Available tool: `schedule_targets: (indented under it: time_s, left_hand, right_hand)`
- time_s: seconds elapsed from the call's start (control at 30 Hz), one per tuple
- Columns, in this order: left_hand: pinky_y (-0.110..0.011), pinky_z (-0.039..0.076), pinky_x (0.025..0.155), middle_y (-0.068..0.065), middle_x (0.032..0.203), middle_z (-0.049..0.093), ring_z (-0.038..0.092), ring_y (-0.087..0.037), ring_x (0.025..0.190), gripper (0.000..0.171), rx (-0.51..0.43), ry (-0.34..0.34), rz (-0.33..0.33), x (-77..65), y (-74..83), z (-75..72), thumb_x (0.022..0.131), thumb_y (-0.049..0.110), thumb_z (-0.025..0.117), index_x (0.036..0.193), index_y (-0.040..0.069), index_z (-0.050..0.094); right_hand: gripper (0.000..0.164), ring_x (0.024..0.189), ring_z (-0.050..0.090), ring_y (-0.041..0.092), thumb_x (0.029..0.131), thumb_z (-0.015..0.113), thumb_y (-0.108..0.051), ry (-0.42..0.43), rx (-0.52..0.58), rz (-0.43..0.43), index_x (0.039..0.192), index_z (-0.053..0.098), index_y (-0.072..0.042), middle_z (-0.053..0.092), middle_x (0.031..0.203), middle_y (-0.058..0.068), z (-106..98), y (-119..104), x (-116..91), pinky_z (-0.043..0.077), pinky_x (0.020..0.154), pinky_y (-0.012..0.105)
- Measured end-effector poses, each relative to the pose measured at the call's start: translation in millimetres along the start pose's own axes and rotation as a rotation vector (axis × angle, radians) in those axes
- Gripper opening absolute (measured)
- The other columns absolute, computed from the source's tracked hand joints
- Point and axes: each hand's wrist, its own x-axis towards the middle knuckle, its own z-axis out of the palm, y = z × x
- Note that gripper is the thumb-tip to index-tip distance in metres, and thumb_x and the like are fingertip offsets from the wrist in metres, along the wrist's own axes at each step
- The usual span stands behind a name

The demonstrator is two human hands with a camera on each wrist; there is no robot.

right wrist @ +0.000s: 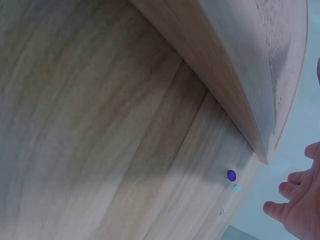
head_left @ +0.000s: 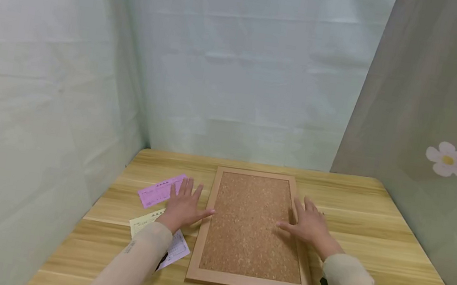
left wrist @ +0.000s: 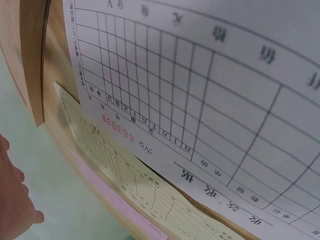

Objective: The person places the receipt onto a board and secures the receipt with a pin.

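Observation:
A cork board with a light wooden frame lies flat on the table. My left hand is spread with straight fingers at the board's left edge, its thumb overlapping the frame. At the right edge, my right hand has its fingers spread too, the thumb reaching over the cork. Neither hand holds anything. Left of the board lie a pink slip, a yellow slip and a pale printed receipt slip. My left hand and forearm partly cover these. The pale slip's grid fills much of the left wrist view.
In the right wrist view, a purple push pin, a light blue pin and a tiny pale one sit on the table beside the frame. Pale cloth walls enclose the wooden table; flowers decorate the right one.

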Motion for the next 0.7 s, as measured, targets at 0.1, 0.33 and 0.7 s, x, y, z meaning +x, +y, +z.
schedule_targets:
  time_s: [0.1,0.33,0.7]
  left_hand:
    - [-0.064,0.001,0.114,-0.026,0.162,0.007,0.001,-0.042,0.149,0.101,-0.018,0.002,-0.002,-1.9,0.0,-1.1,0.086,0.079,0.044,0.158,0.01,0.026]
    - [-0.065,0.002,0.113,-0.026,0.162,0.009,0.001,-0.042,0.149,0.098,-0.027,0.005,0.0,-5.3,-0.6,-5.4,0.088,0.075,0.048,0.158,0.01,0.026]
    - [-0.065,-0.001,0.113,-0.026,0.161,0.01,0.001,-0.041,0.149,0.097,-0.046,0.004,0.01,-8.0,0.9,-9.9,0.089,0.075,0.047,0.157,0.01,0.026]
  right_hand:
    - [0.107,0.137,0.024,0.058,0.084,0.066,-0.065,-0.012,0.02,-0.004,0.154,0.023,0.004,0.017,0.154,0.039,1,-1,-1,0.025,0.103,0.072]
    - [0.111,0.135,0.028,0.058,0.079,0.073,-0.063,-0.038,0.078,-0.009,0.153,0.027,0.006,0.022,0.151,0.039,7,-2,-5,0.031,0.102,0.069]
    - [0.116,0.136,0.027,0.057,0.074,0.075,-0.067,-0.084,0.127,0.013,0.15,0.031,0.008,0.023,0.151,0.04,13,-8,-19,0.031,0.104,0.066]
